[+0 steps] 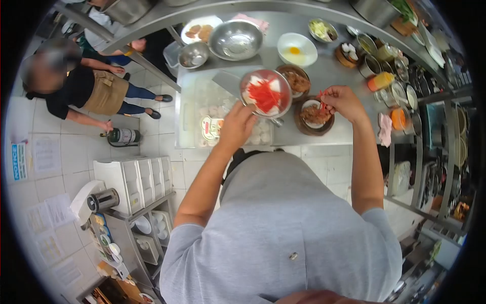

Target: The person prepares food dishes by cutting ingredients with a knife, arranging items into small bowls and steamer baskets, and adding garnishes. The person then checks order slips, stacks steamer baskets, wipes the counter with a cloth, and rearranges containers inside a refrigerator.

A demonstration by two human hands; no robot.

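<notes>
My left hand point(238, 124) grips the rim of a metal bowl point(287, 87), tilted slightly towards me. In it lie thin red strips point(264, 95) over white pieces. My right hand point(344, 104) pinches a few red strips, its fingers above the right edge of a brown bowl point(310, 130). That bowl holds browned food point(315, 115), apparently meat, over something white. Just behind it stands a second brown bowl point(289, 67) with similar food, partly covered by the metal bowl.
Left on the counter are egg cartons point(262, 136) and a clear lid. Behind stand a metal basin point(235, 40), a smaller bowl point(193, 54) and a white bowl point(298, 58) with egg yolk. Containers line the right. A person point(86, 86) stands left near a fire extinguisher point(123, 136).
</notes>
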